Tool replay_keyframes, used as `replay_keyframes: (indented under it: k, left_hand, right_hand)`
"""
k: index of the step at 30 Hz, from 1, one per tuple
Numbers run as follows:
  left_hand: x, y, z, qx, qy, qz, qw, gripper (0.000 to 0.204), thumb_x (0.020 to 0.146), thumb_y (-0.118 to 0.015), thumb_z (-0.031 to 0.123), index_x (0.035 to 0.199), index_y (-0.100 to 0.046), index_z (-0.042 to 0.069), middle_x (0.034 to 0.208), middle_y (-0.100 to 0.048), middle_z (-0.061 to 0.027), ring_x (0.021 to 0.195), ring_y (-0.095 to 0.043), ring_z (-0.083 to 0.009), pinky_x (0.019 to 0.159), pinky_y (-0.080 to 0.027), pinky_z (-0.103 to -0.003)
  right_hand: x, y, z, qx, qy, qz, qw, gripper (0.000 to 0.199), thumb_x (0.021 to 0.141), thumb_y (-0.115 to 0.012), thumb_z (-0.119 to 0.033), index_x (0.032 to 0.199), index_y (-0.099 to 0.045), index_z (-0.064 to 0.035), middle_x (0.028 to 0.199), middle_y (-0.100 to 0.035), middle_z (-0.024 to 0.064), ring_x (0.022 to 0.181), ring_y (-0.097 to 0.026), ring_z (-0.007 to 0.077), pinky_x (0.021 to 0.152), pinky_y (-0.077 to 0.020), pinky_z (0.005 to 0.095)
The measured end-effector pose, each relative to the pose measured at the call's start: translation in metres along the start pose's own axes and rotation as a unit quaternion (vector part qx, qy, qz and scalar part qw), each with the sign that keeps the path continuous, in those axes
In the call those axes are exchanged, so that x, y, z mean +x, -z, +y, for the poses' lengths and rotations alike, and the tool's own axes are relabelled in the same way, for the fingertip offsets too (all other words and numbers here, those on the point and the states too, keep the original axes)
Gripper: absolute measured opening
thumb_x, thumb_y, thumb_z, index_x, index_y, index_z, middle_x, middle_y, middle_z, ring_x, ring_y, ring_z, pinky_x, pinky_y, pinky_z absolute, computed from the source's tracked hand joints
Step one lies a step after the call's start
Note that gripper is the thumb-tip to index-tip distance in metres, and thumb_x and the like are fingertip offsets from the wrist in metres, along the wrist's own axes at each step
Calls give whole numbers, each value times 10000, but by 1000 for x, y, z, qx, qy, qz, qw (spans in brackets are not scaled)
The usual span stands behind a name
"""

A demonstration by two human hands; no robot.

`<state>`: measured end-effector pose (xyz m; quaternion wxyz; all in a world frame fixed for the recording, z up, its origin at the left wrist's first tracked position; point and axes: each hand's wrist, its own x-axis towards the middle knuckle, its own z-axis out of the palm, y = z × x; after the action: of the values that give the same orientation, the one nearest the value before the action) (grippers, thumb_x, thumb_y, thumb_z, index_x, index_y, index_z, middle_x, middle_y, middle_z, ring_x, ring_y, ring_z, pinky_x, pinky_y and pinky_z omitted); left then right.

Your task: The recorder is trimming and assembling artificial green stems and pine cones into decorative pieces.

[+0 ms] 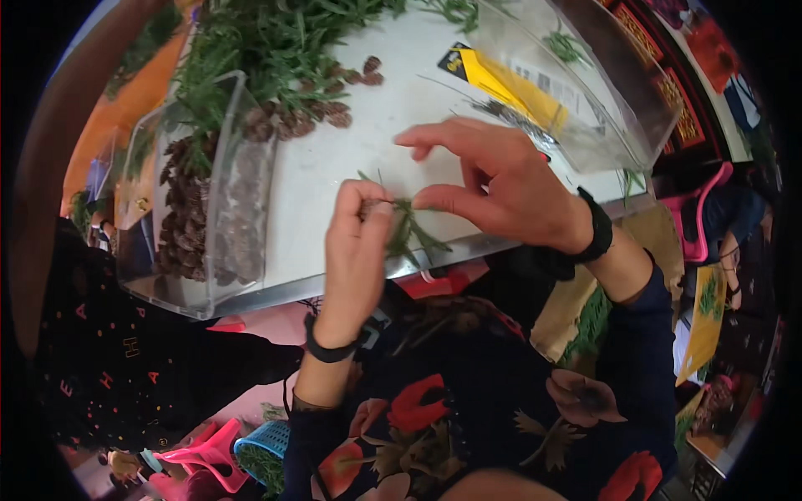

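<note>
Pinching green sprig (pixel 408 236) in left hand (pixel 352 250), with thumb pressed to curled fingers, next to no gap; can't tell what the small brown bit at the fingertips is, too blurred; holding sprig above white tabletop (pixel 322 175), close to front metal edge (pixel 305 288), with leaves splayed down and rightward; have right hand (pixel 505 179) spread wide in a C, with thumb and index well apart, nothing seen in its grip; got right thumb tip just beside sprig, can't tell if touching; wearing a dark band on each wrist.

At left, see clear bin (pixel 224 171) with brown pine cones (pixel 180 221) inside; behind it, loose cones (pixel 301 123) on the tabletop, against a heap of green foliage (pixel 259 50); beyond right hand, yellow packet (pixel 522 88) with thin wires (pixel 505 113) alongside, near second clear bin (pixel 618 142); below left, blue basket (pixel 266 436) with greenery, beside pink stool (pixel 213 451).
</note>
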<state>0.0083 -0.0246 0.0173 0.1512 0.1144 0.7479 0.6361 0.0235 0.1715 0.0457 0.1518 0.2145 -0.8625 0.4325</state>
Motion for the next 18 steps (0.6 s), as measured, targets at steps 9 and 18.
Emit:
replay_keyframes:
  k: [9,18]
  left_hand:
    - [-3,3,2,-337,146,-155,917,98,909,-450,111,948,-504,40,702,-398,28,595,-323,-50,522,-240,-194]
    - [-7,2,-1,-309,155,-159,925,87,917,-468,106,949,-512,38,692,-399,30,584,-321,-50,514,-234,-196]
  right_hand:
    - [-2,-1,15,16,138,-59,989,377,771,-735,-131,1125,-618,-78,1043,-615,59,698,-600,190,601,-483,286]
    - [-6,-11,17,16,136,-86,987,173,811,-677,-100,976,-646,-60,904,-625,80,696,-599,270,594,-475,319]
